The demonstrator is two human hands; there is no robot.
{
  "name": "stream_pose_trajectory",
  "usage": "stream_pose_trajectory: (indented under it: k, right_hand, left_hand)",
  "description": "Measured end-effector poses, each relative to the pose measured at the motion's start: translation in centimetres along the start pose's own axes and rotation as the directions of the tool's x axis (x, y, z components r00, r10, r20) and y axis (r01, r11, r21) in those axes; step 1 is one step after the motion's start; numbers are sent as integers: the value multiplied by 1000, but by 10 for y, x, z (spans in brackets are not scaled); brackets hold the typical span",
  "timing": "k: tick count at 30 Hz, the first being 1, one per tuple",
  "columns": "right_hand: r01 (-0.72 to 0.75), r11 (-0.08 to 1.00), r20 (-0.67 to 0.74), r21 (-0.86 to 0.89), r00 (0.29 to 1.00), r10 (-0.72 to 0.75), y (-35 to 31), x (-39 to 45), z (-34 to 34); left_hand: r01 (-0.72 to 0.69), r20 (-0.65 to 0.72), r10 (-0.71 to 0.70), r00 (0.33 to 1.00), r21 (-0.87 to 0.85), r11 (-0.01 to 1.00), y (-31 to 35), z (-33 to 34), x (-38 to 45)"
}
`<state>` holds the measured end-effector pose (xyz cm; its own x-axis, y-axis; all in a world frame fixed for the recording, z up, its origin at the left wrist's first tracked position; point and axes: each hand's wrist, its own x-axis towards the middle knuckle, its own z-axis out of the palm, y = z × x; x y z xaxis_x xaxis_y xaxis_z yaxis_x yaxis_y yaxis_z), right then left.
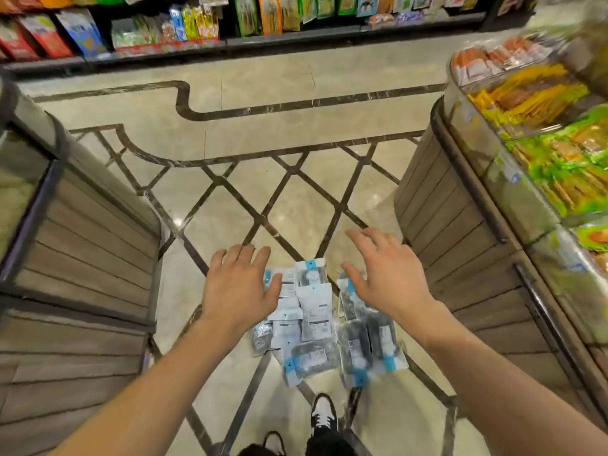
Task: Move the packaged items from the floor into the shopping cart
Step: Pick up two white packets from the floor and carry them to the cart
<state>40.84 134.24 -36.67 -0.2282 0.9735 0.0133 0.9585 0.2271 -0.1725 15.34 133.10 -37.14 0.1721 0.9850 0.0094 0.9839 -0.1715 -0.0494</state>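
Head view, left hand (pixel 241 284) and right hand (pixel 390 273) spread, grip apart, above floor packets (pixel 316 324)

Bright overhead light; glare spot on floor (pixel 177 222); edges bowed by wide lens; right side motion-blurred.

One head-worn wide-angle view looks steeply down and forward from standing height at the aisle floor (pixel 289 199)

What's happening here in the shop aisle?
A person stands over a pile of packaged items on the floor, reaching down with both hands. The left hand and right hand are spread open above the packets, holding nothing. No shopping cart shows in this view.
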Motion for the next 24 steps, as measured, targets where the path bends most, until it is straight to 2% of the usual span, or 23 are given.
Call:
stream_pose_trajectory:
  k: [6,9,15,19,21,24]
  right_hand:
    - [-44,998,108,43,993,39,14,49,133]
    - [-61,998,167,-15,984,63,19,67,220]
    - [-79,997,195,-1,978,78,36,67,417]
    - [-172,985,330,-22,929,169,52,72,530]
    - [-208,977,380,-35,902,206,65,75,583]
    - [-353,935,461,-19,827,322,86,77,645]
  left_hand:
    - [-3,75,5,997,-31,1000,-9,128,49]
    - [-9,81,12,997,-41,999,-15,207,63]
    - [42,163,-26,986,-96,995,-20,391,64]
    - [21,221,0,975,-90,996,-23,508,64]
    - [4,207,10,978,-64,998,-29,562,71]
    - [-27,178,37,983,-58,998,-38,632,84]
